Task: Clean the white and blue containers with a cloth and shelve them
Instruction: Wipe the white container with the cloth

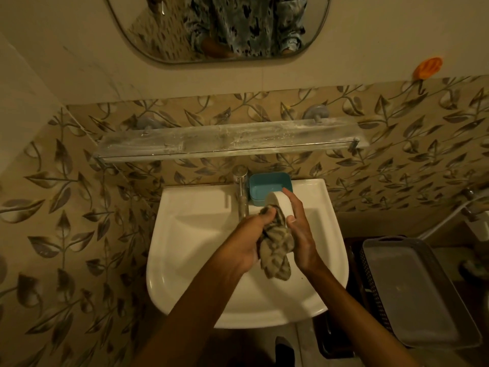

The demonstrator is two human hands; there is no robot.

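My right hand grips the white container, tilted on its side above the white sink. My left hand holds a crumpled grey patterned cloth and presses its upper part into the container's mouth; the rest of the cloth hangs down between my hands. The blue container stands open and upright on the sink's back rim, just right of the tap. A glass shelf with a metal rail runs along the wall above the sink and carries nothing.
A chrome tap rises at the sink's back centre, close to my left hand. A dark basket with a grey tray lid stands to the right. A mirror hangs above, and an orange hook sticks to the wall.
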